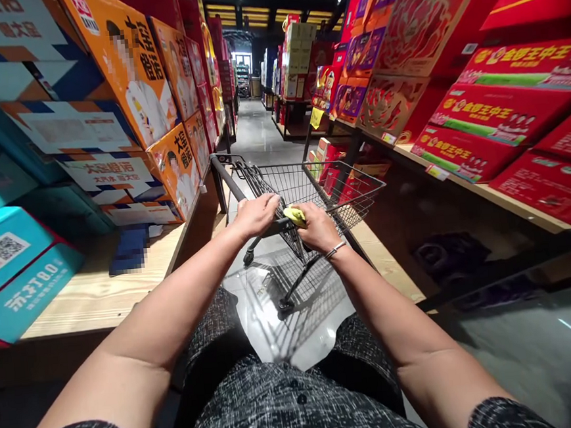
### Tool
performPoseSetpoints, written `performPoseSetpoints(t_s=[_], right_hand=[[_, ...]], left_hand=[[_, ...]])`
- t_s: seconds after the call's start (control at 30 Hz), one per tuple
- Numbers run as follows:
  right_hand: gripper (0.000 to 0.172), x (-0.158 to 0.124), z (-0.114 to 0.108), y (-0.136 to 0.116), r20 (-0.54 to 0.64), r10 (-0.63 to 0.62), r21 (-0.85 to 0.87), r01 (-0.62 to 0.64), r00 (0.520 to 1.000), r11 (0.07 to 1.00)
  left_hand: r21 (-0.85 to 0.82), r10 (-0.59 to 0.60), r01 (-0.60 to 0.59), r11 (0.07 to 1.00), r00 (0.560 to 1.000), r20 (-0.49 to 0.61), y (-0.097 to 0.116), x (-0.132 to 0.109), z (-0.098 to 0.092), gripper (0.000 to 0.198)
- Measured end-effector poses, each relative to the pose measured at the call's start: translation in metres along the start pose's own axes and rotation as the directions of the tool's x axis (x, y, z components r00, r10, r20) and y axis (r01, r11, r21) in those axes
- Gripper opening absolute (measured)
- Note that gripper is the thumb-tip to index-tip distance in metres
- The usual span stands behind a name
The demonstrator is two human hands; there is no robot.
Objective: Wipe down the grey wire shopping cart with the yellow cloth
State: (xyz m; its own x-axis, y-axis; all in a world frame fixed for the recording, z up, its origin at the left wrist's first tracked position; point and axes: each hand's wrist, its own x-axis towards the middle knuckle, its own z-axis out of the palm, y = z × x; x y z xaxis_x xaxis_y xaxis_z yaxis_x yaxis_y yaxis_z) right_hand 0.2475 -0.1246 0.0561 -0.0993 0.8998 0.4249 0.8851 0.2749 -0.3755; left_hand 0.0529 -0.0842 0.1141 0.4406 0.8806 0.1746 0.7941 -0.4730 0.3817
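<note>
A black wire shopping cart [358,194] stands in front of me, angled across the aisle. My left hand [257,215] is closed around its dark handle [230,181]. Close beside it, my right hand [317,226] grips a crumpled yellow cloth [294,216] against the right part of the handle. The fingers of the right hand are partly hidden behind the cloth and the hand itself. A thin bracelet [335,249] circles my right wrist.
Stacked orange drink cartons [123,75] and a teal box [23,267] sit on the wooden shelf [94,298] at left, with a dark blue item [129,249]. Red boxes [475,116] line the right shelf. The grey-floored aisle [253,124] runs ahead between displays.
</note>
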Motion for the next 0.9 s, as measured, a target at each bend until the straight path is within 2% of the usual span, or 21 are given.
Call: performPoseSetpoints(t_s=[0.07,0.13,0.27,0.37,0.47,0.57,0.63,0.7,0.8,0.9], right_hand=[[0.058,0.006,0.004,-0.004,0.036,-0.057,0.025,0.057,0.998,0.998],[0.062,0.012,0.006,-0.003,0.077,-0.118,0.040,0.115,0.990,0.993],[0.063,0.017,0.009,0.018,0.205,-0.108,-0.124,0.135,0.973,0.983],[0.058,0.010,0.004,0.054,0.249,-0.039,-0.273,0.109,0.968,0.956],[0.054,-0.005,-0.010,0.102,0.208,0.130,-0.379,-0.043,0.969,0.925],[0.050,-0.024,-0.028,0.148,0.113,0.347,-0.463,-0.260,0.931,0.847],[0.048,-0.034,-0.035,0.166,0.064,0.413,-0.486,-0.332,0.909,0.808],[0.045,-0.039,-0.035,0.171,0.052,0.415,-0.496,-0.338,0.908,0.800],[0.037,-0.037,-0.031,0.162,0.072,0.393,-0.513,-0.304,0.917,0.803],[0.033,-0.033,-0.027,0.146,0.123,0.387,-0.532,-0.268,0.914,0.803]], left_hand=[[0.082,0.049,-0.058,0.995,0.993,0.111,0.006,-0.006,-0.002,0.061],[0.184,0.077,-0.105,0.977,0.985,0.153,0.001,-0.009,-0.002,0.063],[0.321,0.075,-0.098,0.942,0.994,0.082,-0.027,-0.004,0.002,0.051],[0.331,0.040,-0.050,0.942,0.999,0.036,-0.049,0.004,0.004,0.044],[0.294,0.014,-0.013,0.956,1.000,-0.002,-0.066,0.012,0.002,0.041],[0.319,0.030,-0.039,0.947,0.999,0.032,-0.082,0.018,-0.002,0.040],[0.335,0.070,-0.083,0.939,0.996,0.050,-0.091,0.019,-0.006,0.040],[0.332,0.118,-0.113,0.937,0.993,0.007,-0.097,0.018,-0.008,0.042],[0.309,0.169,-0.127,0.943,0.979,-0.114,-0.095,0.009,-0.001,0.056],[0.281,0.208,-0.176,0.943,0.974,-0.090,-0.086,0.000,0.017,0.065]])
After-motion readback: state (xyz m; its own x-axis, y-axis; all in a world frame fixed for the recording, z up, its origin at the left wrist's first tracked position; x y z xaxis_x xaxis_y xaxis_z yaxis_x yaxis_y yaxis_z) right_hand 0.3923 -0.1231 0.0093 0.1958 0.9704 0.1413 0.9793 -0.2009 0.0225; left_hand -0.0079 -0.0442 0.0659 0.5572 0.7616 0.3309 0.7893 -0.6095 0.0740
